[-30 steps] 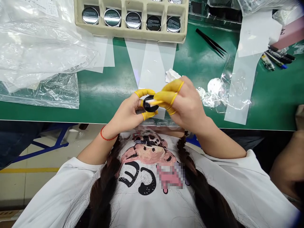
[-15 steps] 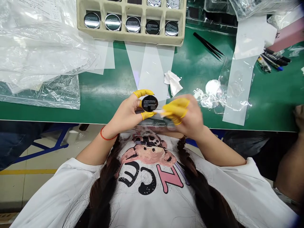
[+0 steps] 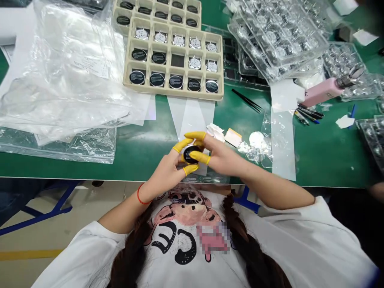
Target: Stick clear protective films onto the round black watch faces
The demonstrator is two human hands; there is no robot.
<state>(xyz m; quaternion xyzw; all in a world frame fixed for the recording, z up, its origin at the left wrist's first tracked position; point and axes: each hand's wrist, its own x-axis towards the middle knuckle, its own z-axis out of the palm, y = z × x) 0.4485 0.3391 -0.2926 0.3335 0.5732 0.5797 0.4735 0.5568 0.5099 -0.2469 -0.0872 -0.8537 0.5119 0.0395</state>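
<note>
1. The left hand, wearing yellow rubber finger cots and a thin red string bracelet, is pinching a round, flat black disc by its rim between spread fingers.
2. The right hand is reaching in from the lower right, its yellow-covered fingertips pressing against the disc's right side while its fingers stay spread.
3. The disc is being held at the centre of the frame, above translucent white film sheets lying on a green workbench.
4. Just right of the hands, a crumpled white wipe and a small cream-and-orange sponge block are lying on the bench.
5. Above the hands, a beige moulded pulp tray is holding rows of black and silver discs.
6. Thin black tweezers are lying right of that tray.
7. Clear plastic bags are spreading across the upper left, and stacked clear blister trays are filling the upper right.
8. A pink bottle and several pens are lying at the right.
</note>
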